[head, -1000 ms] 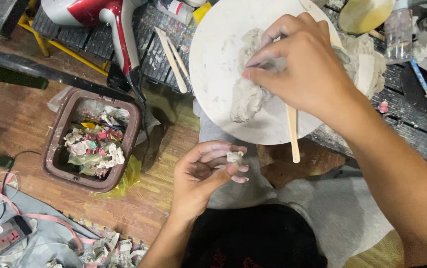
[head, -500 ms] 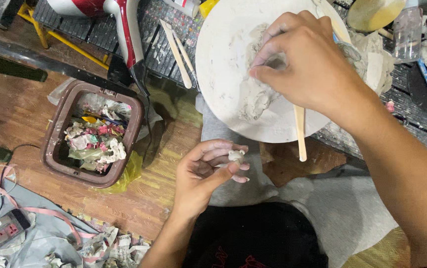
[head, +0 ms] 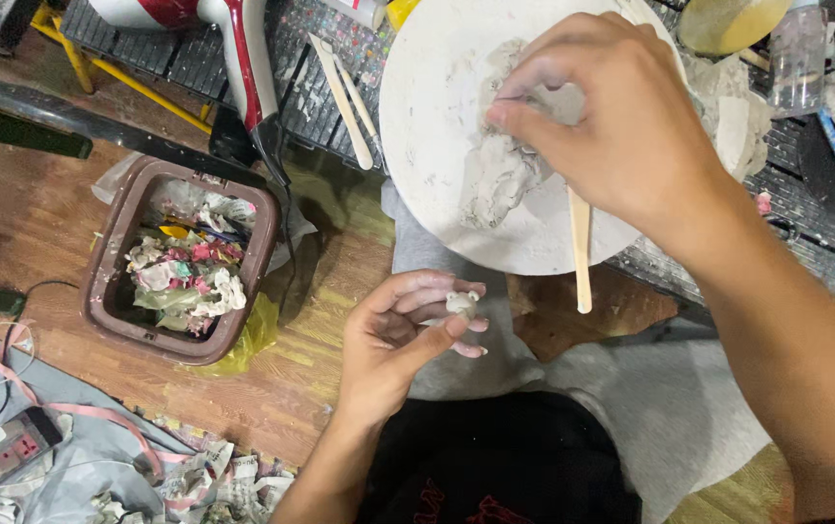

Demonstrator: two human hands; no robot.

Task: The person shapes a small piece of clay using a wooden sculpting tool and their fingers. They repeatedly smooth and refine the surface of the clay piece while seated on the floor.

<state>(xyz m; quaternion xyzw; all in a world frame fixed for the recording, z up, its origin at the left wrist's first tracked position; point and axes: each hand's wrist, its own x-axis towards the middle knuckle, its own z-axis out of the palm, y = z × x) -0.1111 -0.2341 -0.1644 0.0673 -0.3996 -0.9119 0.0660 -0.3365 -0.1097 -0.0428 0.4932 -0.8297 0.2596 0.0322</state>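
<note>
Head view: left hand (head: pixel 408 335) pinching clay lump (head: pixel 460 303), right hand (head: pixel 611 116) apparently pinching clay on disc (head: pixel 437 116).

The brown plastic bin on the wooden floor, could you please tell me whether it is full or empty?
Partly full. The brown plastic bin stands upright and open, with crumpled white, pink and green scraps piled inside; its inner walls still show above them.

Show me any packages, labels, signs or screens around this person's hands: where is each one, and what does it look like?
Clear plastic bottle: top right, behind the white round board, upright, see-through.
Crumpled printed paper: bottom left on the floor, grey-white wads.
Power strip: bottom left, flat, dark with a red switch.
Brown bin: left of the left hand, squarish, full of colourful scraps.
No screens or signs show.
</note>
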